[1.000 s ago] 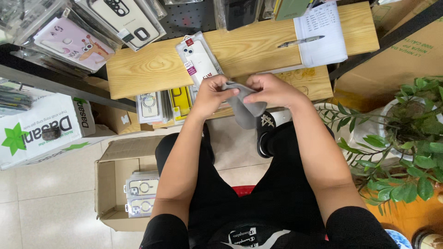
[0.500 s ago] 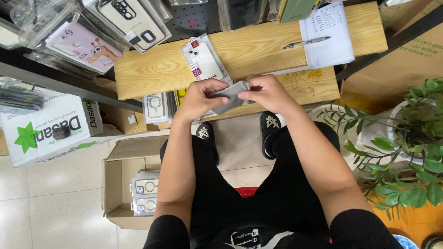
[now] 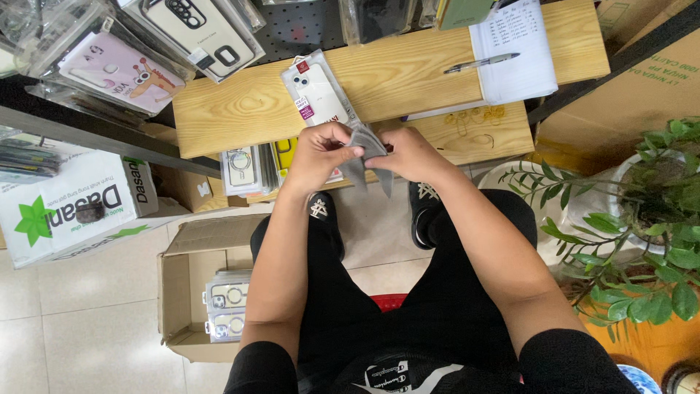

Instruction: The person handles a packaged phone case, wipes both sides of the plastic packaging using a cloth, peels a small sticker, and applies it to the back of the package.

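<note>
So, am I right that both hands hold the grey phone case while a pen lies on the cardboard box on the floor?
Not quite: the pen lies on the sheet of paper on the wooden bench, as the head view shows. Both the left hand and right hand do hold the grey phone case.

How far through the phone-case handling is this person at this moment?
Done: one packaged white case lies on the wooden bench. In hand: left hand and right hand both grip a grey phone case. Left: more packaged cases wait in the cardboard box on the floor.
</note>
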